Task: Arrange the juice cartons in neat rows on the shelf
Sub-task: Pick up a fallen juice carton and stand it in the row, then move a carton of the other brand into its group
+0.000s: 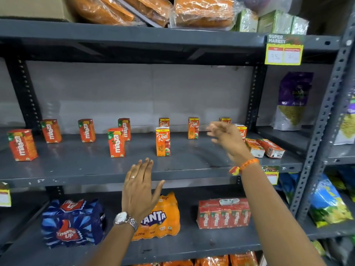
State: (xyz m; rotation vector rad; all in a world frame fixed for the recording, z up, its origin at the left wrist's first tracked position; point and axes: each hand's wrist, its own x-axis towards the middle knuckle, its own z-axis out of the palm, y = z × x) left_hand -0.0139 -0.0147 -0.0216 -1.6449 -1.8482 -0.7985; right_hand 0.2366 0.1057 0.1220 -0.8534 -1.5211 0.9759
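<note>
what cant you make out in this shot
- Head view: the right hand is motion-blurred, its fingers indistinct.
- Real carton behind that hand: mostly covered by it.
- Price tag: handwritten figures too faint to read.
- Packs on the bottom shelf: cut off by the frame's lower edge.

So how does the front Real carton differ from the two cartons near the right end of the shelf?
The front Real carton stands upright; the two cartons at the right end lie on their sides. It stands alone and is not touching any other carton; those two lie side by side. All rest on the same grey shelf, and no hand holds them.
</note>
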